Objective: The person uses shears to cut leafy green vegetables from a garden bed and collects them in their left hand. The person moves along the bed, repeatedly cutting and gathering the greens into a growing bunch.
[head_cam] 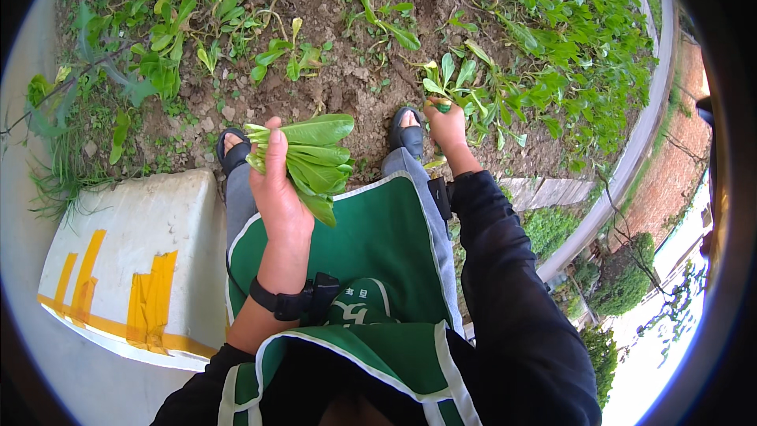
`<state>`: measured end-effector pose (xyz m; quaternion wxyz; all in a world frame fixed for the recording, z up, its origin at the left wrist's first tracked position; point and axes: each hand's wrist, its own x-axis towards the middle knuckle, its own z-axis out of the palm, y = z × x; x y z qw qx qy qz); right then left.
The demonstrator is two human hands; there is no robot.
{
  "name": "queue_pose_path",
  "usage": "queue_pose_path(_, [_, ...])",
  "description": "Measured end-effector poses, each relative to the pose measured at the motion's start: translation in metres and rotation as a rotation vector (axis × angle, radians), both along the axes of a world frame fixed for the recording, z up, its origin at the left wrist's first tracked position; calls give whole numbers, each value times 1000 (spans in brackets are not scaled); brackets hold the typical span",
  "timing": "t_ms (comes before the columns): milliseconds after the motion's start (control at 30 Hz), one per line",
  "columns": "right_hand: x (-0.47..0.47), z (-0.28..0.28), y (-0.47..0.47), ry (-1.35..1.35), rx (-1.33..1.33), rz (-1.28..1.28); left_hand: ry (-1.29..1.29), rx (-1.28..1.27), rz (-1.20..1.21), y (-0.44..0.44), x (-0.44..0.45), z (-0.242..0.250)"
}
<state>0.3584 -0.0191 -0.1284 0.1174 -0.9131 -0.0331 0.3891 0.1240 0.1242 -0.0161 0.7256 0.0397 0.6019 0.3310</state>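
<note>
My left hand [278, 180] holds a bunch of picked leafy greens [316, 157], the thumb pressed across the pale cut stems and the leaves fanning to the right. Down at the soil beside my right foot, my right hand [445, 127] is closed around a green and yellow handle [440, 106]. Most of that tool is hidden by the fist, so its kind cannot be told. Just beyond the knuckles grows a rooted leafy plant [449, 74].
At the left stands a white foam box [136, 236] patched with yellow tape. Leafy plants [550, 53] grow thickly on the right, more sparsely across the brown soil [349, 77]. My sandalled feet [408, 130] are on the bed. A board edging [547, 192] runs at the right.
</note>
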Motion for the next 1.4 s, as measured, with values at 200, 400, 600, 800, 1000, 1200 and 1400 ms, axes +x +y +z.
queue_pose_path(200, [-5, 1, 32, -94, -243, 521, -25, -8, -25, 2, 4, 3])
queue_pose_path(400, [-9, -11, 57, -104, -191, 521, -8, 6, -18, 2, 10, 4])
queue_pose_path(600, [10, -8, 36, 654, 316, -1072, -5, 20, 50, 3, 5, 5])
queue_pose_path(800, [8, 30, 11, 522, 253, -631, -23, -4, 76, 3, -2, 2])
queue_pose_path(1000, [-4, 48, 23, 412, 140, -179, -23, -4, 82, 4, -3, 0])
queue_pose_path(1200, [-24, 0, 37, 101, -8, 213, 7, -9, 63, 11, -5, -2])
queue_pose_path(1400, [-32, -8, 55, -17, -288, 691, 13, -19, 20, 10, -2, 0])
